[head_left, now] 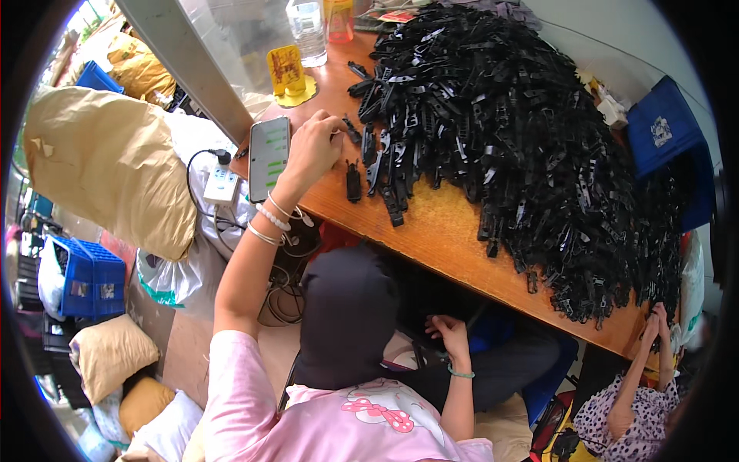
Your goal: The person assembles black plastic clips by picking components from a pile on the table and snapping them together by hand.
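My left hand (314, 150) is over the left side of the wooden table (331, 202), its fingers curled in. Whatever they may hold is hidden. Directly left of it lies a phone (269, 158) with a lit screen. Beside its fingertips, a small black plastic piece (352, 129) lies loose, and another black clip-like piece (353, 182) rests nearer the edge. To the right rises a large heap of elongated black plastic clip-like parts (493, 115). My right hand (448, 331) hovers above my lap, below the table edge, fingers loosely bent and apart, with nothing visible in them.
A yellow stand (287, 73) and a clear cup (308, 38) stand at the back left. A power strip (221, 185) with cables sits beside the table. Blue crates (96, 277) and sacks (112, 165) fill the left. Another person's hands (654, 327) touch the heap's right end.
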Tool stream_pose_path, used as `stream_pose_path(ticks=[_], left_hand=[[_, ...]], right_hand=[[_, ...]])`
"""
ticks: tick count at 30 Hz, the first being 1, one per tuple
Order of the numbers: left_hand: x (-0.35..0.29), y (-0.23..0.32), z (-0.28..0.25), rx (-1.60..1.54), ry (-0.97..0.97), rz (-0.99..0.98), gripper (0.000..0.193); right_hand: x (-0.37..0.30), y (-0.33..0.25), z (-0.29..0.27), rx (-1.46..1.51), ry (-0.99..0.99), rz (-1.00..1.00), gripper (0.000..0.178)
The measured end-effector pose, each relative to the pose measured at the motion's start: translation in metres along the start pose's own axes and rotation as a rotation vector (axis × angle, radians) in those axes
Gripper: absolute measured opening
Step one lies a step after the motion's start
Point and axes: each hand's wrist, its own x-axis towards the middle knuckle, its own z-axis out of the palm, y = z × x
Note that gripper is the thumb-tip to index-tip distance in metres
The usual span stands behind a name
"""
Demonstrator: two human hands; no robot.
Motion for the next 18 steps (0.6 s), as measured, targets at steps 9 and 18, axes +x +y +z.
stream_pose_path(ticks=[9,18], left_hand=[[0.051,0.004,0.016,-0.024,-0.171,0.012,0.015],[0.038,0.016,0.025,0.103,-0.414,0.036,0.033]], right_hand=[[0.005,0.008,-0.003,0.070,0.022,0.002,0.023],[0.007,0.016,-0.004,0.021,0.023,0.045,0.023]])
